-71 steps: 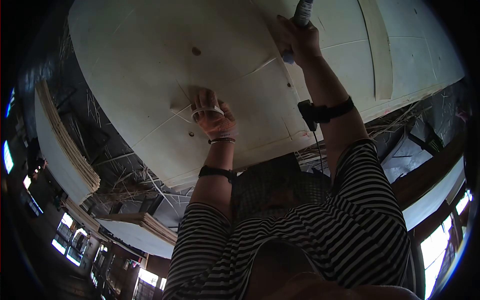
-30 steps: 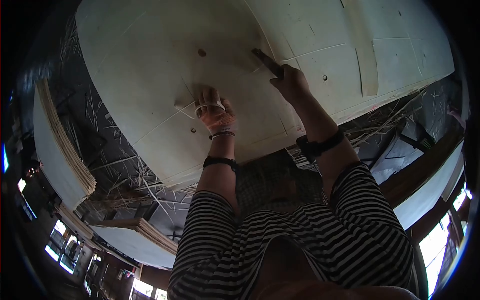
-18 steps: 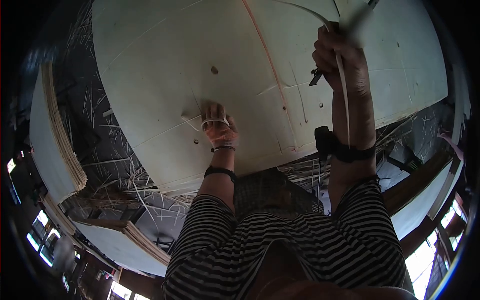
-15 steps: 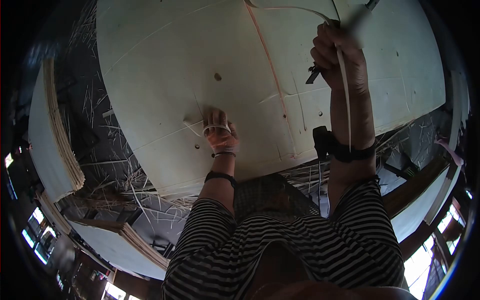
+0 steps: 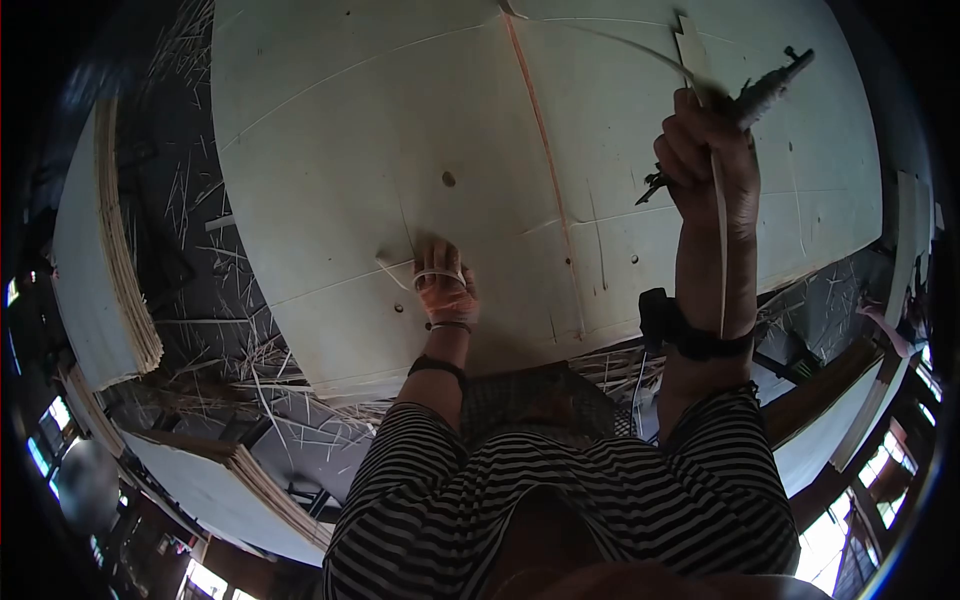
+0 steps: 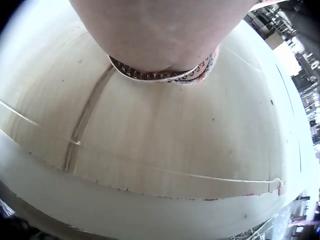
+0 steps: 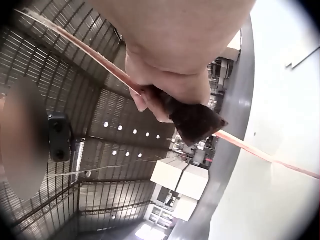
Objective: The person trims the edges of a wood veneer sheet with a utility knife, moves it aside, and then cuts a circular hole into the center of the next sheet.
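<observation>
A pale wooden sheet (image 5: 340,150) lies under both hands. On its near left part rests my gloved left hand (image 5: 446,285), palm down with fingers extended, a thin pale band across them. My bare right hand (image 5: 712,160), raised at the right, grips a tool with a wrapped handle (image 5: 762,98) and a long thin pale strip (image 5: 721,250). The strip hangs along the forearm and runs from the hand toward the sheet's far part. In the right wrist view the tool's dark flat end (image 7: 195,122) sticks out beside the strip (image 7: 100,57). The left wrist view hides the left fingers.
A reddish narrow groove (image 5: 535,110) runs down the sheet, with small knots nearby. Stacked sheets (image 5: 100,250) stand at the left, another stack (image 5: 230,490) at lower left. Wood scraps (image 5: 265,365) litter the floor. A small pale piece (image 5: 690,50) lies at the far right.
My right hand has gone from low over the sheet to raised at the right, now with the strip held too. The reddish groove has come into view. My left hand keeps its place on the sheet.
</observation>
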Tool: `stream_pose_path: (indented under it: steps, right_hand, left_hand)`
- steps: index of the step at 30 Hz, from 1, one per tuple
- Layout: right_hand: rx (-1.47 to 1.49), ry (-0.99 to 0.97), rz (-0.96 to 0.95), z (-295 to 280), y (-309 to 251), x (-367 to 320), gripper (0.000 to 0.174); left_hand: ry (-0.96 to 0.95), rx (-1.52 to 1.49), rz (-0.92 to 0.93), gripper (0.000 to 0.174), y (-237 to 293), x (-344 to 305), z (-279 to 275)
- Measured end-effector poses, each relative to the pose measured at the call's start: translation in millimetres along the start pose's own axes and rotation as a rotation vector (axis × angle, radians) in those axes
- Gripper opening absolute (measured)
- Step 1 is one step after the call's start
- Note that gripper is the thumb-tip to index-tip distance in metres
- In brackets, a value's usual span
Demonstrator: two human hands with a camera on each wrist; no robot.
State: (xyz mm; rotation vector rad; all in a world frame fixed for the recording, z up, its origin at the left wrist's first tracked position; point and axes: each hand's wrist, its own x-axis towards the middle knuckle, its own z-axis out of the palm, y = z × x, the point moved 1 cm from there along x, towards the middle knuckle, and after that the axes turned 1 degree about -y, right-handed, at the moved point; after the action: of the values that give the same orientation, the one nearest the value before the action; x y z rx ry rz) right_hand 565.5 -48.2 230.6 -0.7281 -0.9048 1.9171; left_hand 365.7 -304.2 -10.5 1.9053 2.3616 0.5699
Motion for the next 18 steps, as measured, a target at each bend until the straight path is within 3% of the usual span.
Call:
stream_pose_path:
  steps: [2,3,6,10,13,14,16,18]
  right_hand:
    - [-0.027,-0.047,-0.123,7,-8,8,0.012]
    - [0.052,-0.187,-0.189,0,-8,18,0.009]
    - [-0.092,-0.167,-0.196,3,-14,21,0.009]
    - [0.052,-0.308,-0.131,9,-41,42,0.012]
    - [-0.062,0.152,-0.211,58,-55,47,0.012]
    - [0.015,-0.231,-0.185,24,-34,54,0.012]
    - [-0.158,0.041,-0.041,52,-12,18,0.014]
    - [-0.055,0.045,0.023,20,8,6,0.013]
  left_hand:
    - [-0.102,0.018,-0.042,0.040,-3,0,4]
    - [-0.111,0.019,-0.040,0.040,-3,0,5]
    - [-0.102,0.009,-0.037,0.039,-3,0,5]
    - [-0.129,-0.013,-0.049,0.039,0,1,1]
    - [-0.156,0.003,-0.068,0.040,-1,1,4]
    - [-0.159,0.014,-0.064,0.042,-3,0,5]
    - [-0.110,0.005,-0.056,0.040,1,3,1]
    - [-0.070,-0.002,-0.053,0.038,0,4,-4]
